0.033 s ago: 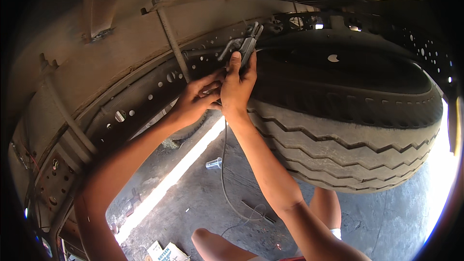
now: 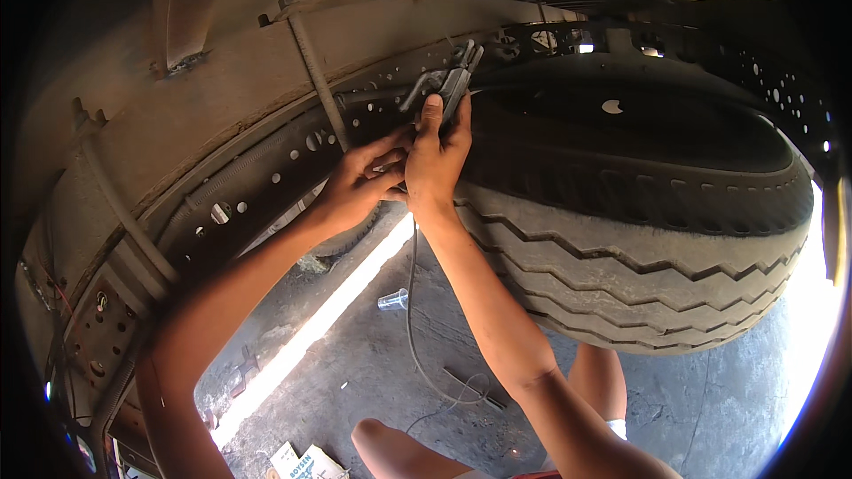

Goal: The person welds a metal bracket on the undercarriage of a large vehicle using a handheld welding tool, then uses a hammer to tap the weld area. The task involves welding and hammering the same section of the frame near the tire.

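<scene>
My right hand (image 2: 437,155) is raised beside the truck frame, thumb and fingers closed around a dark metal clamp-like tool (image 2: 454,82). Two prongs and a bent side lever show above my fingertips; its lower end is covered by my palm. Just left of that wrist, my left hand (image 2: 366,179) has its fingers curled, and what they close on is hidden behind the right hand. A dark cable (image 2: 411,302) hangs from beneath both hands down to the floor, its upper end hidden.
A large worn tire (image 2: 639,248) lies close to my right forearm. On the left runs the perforated frame rail (image 2: 240,173) with threaded U-bolts (image 2: 312,66). On the floor (image 2: 355,426) are a clear plastic cup (image 2: 392,300), a thin dark rod (image 2: 475,388) and pieces of cardboard (image 2: 311,464).
</scene>
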`<state>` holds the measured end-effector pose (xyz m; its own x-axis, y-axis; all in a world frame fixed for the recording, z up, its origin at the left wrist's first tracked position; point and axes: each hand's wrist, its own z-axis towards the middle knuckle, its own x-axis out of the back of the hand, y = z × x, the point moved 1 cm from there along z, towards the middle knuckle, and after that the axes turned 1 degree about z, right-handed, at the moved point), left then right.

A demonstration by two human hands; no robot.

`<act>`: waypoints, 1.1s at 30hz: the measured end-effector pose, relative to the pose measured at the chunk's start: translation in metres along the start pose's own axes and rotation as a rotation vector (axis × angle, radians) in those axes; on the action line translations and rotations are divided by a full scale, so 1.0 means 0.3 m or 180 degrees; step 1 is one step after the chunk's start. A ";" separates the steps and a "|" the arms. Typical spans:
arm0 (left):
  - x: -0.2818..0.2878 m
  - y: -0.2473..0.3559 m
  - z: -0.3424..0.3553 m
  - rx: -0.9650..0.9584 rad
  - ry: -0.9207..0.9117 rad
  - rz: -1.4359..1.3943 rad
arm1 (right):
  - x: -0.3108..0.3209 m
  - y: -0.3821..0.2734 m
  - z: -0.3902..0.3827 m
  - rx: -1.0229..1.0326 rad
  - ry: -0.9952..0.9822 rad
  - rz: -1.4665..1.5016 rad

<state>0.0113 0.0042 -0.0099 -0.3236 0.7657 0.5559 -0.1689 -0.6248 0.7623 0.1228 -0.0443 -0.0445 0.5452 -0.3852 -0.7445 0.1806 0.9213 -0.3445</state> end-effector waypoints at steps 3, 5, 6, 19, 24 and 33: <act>0.001 0.005 0.011 -0.0123 0.0018 -0.0036 | -0.009 -0.001 0.012 0.0034 -0.0064 0.0057; 0.000 0.005 0.012 -0.0144 0.0055 -0.0031 | -0.012 -0.005 0.015 0.0045 -0.0086 0.0073; 0.001 0.006 0.012 -0.0146 0.0032 -0.0081 | -0.013 -0.007 0.015 0.0040 -0.0083 0.0074; 0.005 0.006 0.003 -0.0080 0.0020 0.0119 | -0.010 -0.027 -0.002 -0.0036 -0.0011 0.0091; 0.006 0.006 0.003 -0.0139 -0.0022 0.0067 | -0.009 -0.035 -0.006 -0.0061 -0.0089 0.0173; -0.005 0.025 0.011 -0.0203 0.0024 0.0107 | -0.018 -0.054 -0.005 -0.0546 0.0069 0.0862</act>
<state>0.0137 -0.0009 -0.0039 -0.3370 0.7431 0.5781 -0.2167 -0.6588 0.7204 0.1158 -0.0573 -0.0359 0.5367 -0.1301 -0.8337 -0.1104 0.9687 -0.2222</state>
